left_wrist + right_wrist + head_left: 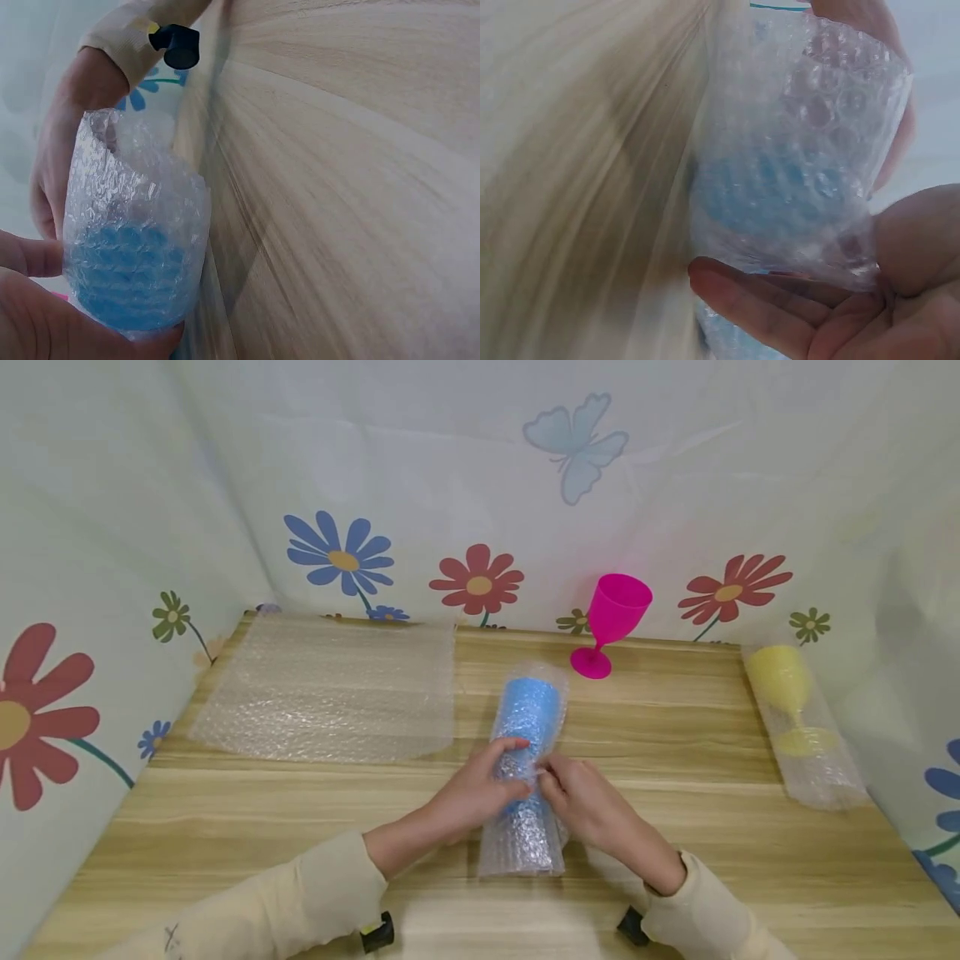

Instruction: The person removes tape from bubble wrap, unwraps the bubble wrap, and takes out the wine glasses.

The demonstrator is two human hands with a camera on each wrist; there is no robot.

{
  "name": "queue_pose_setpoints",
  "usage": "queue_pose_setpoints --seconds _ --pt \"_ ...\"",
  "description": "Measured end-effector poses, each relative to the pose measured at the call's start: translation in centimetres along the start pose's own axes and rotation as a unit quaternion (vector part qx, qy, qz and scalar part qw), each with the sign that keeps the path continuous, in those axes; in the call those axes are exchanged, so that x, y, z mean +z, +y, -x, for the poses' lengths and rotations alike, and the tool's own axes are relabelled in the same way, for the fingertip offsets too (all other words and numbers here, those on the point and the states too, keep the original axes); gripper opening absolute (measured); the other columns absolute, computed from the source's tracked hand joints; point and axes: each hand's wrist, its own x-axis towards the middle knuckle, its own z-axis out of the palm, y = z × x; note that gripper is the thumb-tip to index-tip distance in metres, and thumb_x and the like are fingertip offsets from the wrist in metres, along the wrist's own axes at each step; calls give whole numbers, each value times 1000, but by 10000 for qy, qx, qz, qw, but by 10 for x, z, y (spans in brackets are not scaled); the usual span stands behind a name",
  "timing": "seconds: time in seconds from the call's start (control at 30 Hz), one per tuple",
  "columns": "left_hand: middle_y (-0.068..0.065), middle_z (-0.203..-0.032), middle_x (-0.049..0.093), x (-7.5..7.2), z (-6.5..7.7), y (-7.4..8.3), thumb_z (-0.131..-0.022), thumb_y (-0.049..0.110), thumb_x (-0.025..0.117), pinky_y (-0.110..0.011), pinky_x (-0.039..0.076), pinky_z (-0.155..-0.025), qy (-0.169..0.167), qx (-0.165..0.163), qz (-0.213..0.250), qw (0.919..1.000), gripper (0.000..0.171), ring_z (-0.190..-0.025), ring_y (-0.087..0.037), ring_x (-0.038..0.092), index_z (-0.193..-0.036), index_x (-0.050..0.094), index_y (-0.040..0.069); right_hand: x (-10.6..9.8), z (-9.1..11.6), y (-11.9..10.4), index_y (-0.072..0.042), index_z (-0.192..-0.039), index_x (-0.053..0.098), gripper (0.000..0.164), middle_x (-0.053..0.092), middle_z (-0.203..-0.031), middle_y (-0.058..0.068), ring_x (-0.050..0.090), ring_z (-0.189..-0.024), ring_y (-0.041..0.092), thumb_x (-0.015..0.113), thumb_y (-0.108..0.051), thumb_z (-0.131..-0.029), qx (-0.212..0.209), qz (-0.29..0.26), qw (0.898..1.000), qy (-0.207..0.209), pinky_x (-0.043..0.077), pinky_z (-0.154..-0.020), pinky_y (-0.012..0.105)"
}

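A blue goblet (531,703) lies rolled in bubble wrap (522,852) in the middle of the table, its stem hidden by the wrap and hands. My left hand (480,787) grips the roll from the left, fingers over the top and thumb nearer me. From the right, my right hand (588,797) pinches the wrap's loose edge against the roll. In the left wrist view the round blue end (131,277) shows through the plastic. The right wrist view shows the fingers (754,307) of my right hand curled at the wrap's edge.
A flat bubble wrap sheet (337,693) lies at the back left. Behind the roll stands a bright pink goblet (617,610). A wrapped yellow goblet (783,681) lies along the right edge. Flower-printed cloth (420,468) surrounds the wooden table (660,743) at the back and sides.
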Motion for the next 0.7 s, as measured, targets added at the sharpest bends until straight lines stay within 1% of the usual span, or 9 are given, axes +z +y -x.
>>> queue_pose_setpoints --seconds 0.07,0.13,0.2,0.27,0.37,0.53,0.7 --pt "-21 -159 35 -1 1 1 -92 14 72 -68 33 -111 -7 6 -81 10000 61 -145 -44 32 -150 51 14 0 1 -2 7 -117 65 23 55 -72 -2 49 -59 7 52 -2 -101 2 70 10000 -44 46 -52 24" --pt "-22 -159 34 -2 1 1 -93 16 74 -69 32 -110 -29 -29 -164 9999 62 -145 -45 32 -150 50 15 -1 1 -5 7 -116 66 21 59 -74 -1 51 -59 6 55 -3 -101 -101 258 9996 -14 48 -52 24" --pt "-23 -160 34 -2 1 2 -93 18 75 -70 32 -110 -50 -84 -266 9996 63 -145 -46 33 -151 50 16 -2 1 -7 6 -114 66 18 63 -75 0 52 -60 5 58 -4 -101 -301 518 9982 61 49 -54 22" --pt "-24 -159 34 -2 1 3 -92 21 76 -70 33 -109 -51 -126 -377 9992 64 -143 -47 35 -151 50 17 -2 2 -7 6 -112 67 17 65 -75 1 52 -59 3 59 -5 -102 -480 755 9959 169 50 -54 21" --pt "-26 -157 35 -2 2 3 -92 23 77 -69 36 -108 -51 -138 -502 9986 66 -140 -47 39 -151 50 17 0 2 -8 8 -110 66 17 64 -75 2 50 -57 2 57 -4 -103 -576 791 9948 276 49 -52 20" --pt "-27 -152 37 -2 3 4 -92 26 78 -65 39 -108 -8 -13 -621 9981 66 -136 -46 43 -151 50 13 7 3 -9 8 -113 66 19 61 -73 -1 49 -55 4 53 -3 -105 -178 444 9978 465 46 -47 23" --pt "-29 -150 39 -1 2 3 -92 28 79 -62 40 -108 42 146 -804 9966 68 -133 -44 46 -151 49 13 8 2 -11 10 -117 64 22 57 -71 -1 49 -56 7 51 -2 -105 103 291 9983 485 46 -50 25"
